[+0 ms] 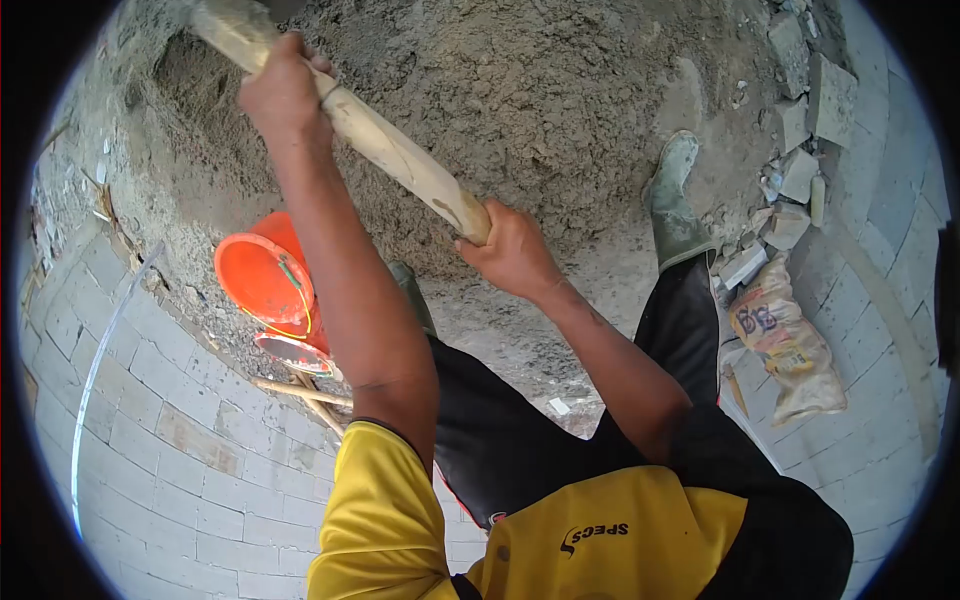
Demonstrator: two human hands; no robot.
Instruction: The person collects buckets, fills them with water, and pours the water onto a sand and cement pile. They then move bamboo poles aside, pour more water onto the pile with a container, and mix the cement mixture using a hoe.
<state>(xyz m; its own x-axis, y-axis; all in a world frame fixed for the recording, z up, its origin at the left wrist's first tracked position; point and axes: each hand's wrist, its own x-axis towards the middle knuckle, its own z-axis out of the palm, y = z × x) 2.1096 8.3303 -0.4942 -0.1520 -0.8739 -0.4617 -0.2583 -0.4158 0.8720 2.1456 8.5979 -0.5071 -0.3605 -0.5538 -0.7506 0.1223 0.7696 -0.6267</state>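
My left hand (pixel 285 92) is wrapped round the upper part of a thick wooden tool handle (pixel 395 160). Closed on the handle's near end is my right hand (pixel 512 250). The handle slants up to the left over a mound of wet grey mortar (pixel 530 110). At the top left edge the tool's far end is blurred and cut off, so its head cannot be made out. Below my left forearm stands an orange bucket (pixel 240 275), tilted with its mouth towards me. A second red bucket (pixel 290 350) lies against it, partly hidden by my arm.
My right rubber boot (pixel 672 190) stands at the mound's edge; the left boot (pixel 412 300) is mostly hidden. Broken blocks (pixel 800 175) line the right side, above a printed sack (pixel 790 345). Sticks (pixel 310 395) lie near the buckets on grey paving (pixel 200 490).
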